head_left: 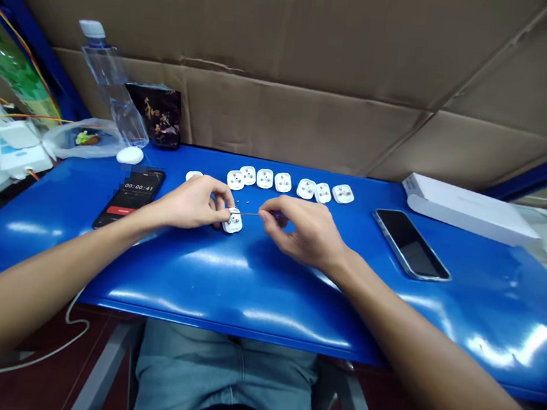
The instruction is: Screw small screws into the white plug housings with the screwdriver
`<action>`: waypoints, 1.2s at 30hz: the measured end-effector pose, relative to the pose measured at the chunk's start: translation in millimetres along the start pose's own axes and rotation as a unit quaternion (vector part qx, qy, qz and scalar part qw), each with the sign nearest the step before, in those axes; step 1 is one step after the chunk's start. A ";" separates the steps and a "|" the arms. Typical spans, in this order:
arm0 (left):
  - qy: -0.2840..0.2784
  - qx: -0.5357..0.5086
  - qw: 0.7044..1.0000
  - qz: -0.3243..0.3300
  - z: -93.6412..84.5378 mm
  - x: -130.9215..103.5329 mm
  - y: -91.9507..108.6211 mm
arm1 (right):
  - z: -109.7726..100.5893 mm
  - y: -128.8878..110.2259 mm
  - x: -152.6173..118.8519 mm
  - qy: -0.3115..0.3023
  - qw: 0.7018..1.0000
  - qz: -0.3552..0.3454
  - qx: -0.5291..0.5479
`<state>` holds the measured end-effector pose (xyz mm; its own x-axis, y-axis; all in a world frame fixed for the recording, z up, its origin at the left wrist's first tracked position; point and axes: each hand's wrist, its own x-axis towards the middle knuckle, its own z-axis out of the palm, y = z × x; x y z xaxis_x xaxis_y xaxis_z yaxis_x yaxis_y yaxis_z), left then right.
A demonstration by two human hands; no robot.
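I hold a small white plug [233,220] down on the blue table [253,283] with my left hand [192,202]. My fingers are closed around it, pinching its left side. The plug sits in the middle of the table, a bit to the far side.

My right hand [306,231] is closed on a thin screwdriver [252,214]. Its dark handle is between my fingertips, and its thin metal tip reaches left to the top of the plug. I think I am working on a screw there, but the screw is too small to see well.

Just past my hands lie a few tiny screws [242,201] on the table. Farther back is a row of more white plugs [282,182], lying flat side by side. I cannot tell which of them are done and which are not. One more white piece [193,175] lies off to the left of the row. Loose screws are waiting, so I think there is work left.

To the left, near my arm, a black phone [129,197] shows a running timer. Another phone [411,243] lies dark on the right, with a flat white box [469,210] behind it. A clear bottle [112,86] and a dark snack bag [159,116] stand at the far left.
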<state>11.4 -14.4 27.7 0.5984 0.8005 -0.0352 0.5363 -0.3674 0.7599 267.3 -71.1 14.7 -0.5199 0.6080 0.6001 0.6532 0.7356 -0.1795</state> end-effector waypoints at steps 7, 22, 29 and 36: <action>0.004 -0.002 1.000 -0.009 3.6 -1.4 3.1 | 1.5 -1.2 1.0 0.050 0.998 -0.032 -0.003; -0.003 -0.026 1.000 -0.003 8.0 -1.1 1.3 | -0.6 -7.7 2.5 0.041 0.998 -0.035 -0.018; -0.005 -0.032 0.999 -0.005 11.5 -3.9 9.2 | -6.5 -18.0 2.8 0.043 0.994 -0.053 -0.090; -0.012 -0.054 0.998 -0.012 14.2 -5.0 15.0 | -11.3 -25.8 6.9 0.052 0.984 -0.125 -0.116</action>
<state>24.9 -30.7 30.1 0.6016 0.7958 -0.0688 0.4841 -0.2948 0.8239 253.0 -89.2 32.3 -0.6290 0.3748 0.6810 0.6266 0.7629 0.1589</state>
